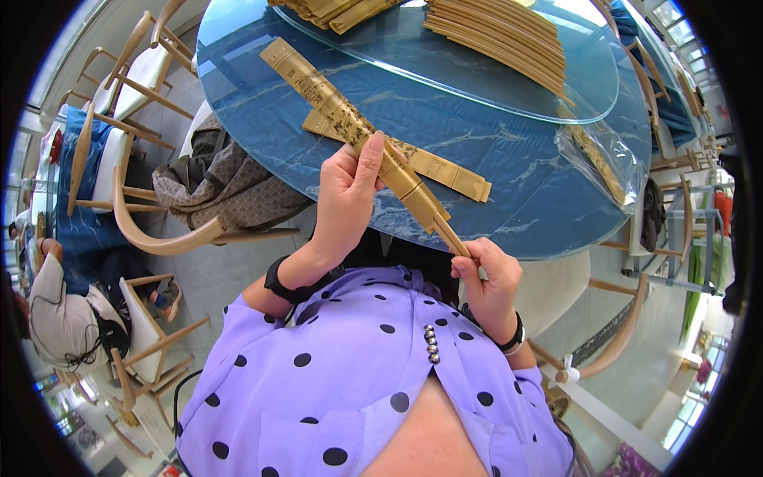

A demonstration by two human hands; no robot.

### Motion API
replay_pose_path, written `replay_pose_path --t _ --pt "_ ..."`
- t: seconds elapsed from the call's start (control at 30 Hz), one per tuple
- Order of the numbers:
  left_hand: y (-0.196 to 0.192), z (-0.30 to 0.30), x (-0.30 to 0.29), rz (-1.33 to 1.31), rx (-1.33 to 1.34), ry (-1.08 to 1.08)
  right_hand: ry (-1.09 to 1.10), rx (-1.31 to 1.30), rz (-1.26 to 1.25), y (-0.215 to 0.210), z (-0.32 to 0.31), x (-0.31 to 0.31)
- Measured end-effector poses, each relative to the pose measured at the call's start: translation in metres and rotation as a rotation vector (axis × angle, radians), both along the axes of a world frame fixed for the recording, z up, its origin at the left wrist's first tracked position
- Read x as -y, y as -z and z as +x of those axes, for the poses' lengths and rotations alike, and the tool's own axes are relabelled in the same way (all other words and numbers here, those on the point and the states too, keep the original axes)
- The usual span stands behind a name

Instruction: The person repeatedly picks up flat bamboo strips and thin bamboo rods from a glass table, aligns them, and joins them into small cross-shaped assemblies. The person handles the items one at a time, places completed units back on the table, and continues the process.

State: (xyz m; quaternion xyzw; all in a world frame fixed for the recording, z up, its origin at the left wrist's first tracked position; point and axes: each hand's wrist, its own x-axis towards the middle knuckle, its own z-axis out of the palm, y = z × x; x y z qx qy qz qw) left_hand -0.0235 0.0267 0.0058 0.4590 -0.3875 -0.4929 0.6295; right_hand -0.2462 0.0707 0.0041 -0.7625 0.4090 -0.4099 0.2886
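L hand (343,191) wraps the mid-section of a closed bamboo fan (350,127), thumb laid along its top face, fingers curled round the far side. R hand (486,274) pinches the narrow handle end (450,236) betw. thumb & forefinger, other fingers folded in. So both hands are closed on the same fan; it's held in the air, slanting from the near edge of the round blue table (509,191) up toward the table's far-left edge, wide end furthest from the body.

A second fan (429,165) of the same kind lies flat on the table just under/behind the held one, near the near edge. Stacks of bamboo slats (501,36) sit on the clear glass turntable (445,87) at the far side; a clear plastic sleeve (600,163) w/ another fan inside lies at the right edge.

Judgement on doing it well: looks like the slats are being checked or squared up at the pivot. Keep the L grip firm but flat so slats stay stacked (a twist would splay them), let the R pinch do the fine work at the pivot end, w/o levering the thin tip sideways. Keep the wide end clear of the fan lying below.
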Motion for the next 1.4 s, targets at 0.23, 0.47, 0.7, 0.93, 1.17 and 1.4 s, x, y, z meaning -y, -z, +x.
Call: replay_pose_path --t 0.23,0.47,0.7,0.93,1.17,1.4 --pt "-0.003 0.013 0.009 -0.08 -0.037 -0.05 0.038 0.114 0.222 -0.004 0.004 -0.011" --pt "-0.005 0.0 0.002 -0.098 -0.027 -0.077 0.071 0.138 0.258 -0.004 0.007 -0.015" --pt "-0.003 -0.001 0.001 -0.093 -0.005 -0.063 0.051 0.172 0.311 -0.003 0.005 -0.017" --pt "0.006 -0.007 -0.005 -0.083 0.009 -0.024 0.04 0.199 0.34 0.0 0.009 -0.015" --pt "0.005 -0.008 -0.01 -0.043 0.008 0.011 0.01 0.198 0.36 -0.001 0.009 -0.012" --pt "0.003 0.002 0.005 -0.033 0.021 -0.048 0.038 0.184 0.247 -0.009 0.014 -0.004"
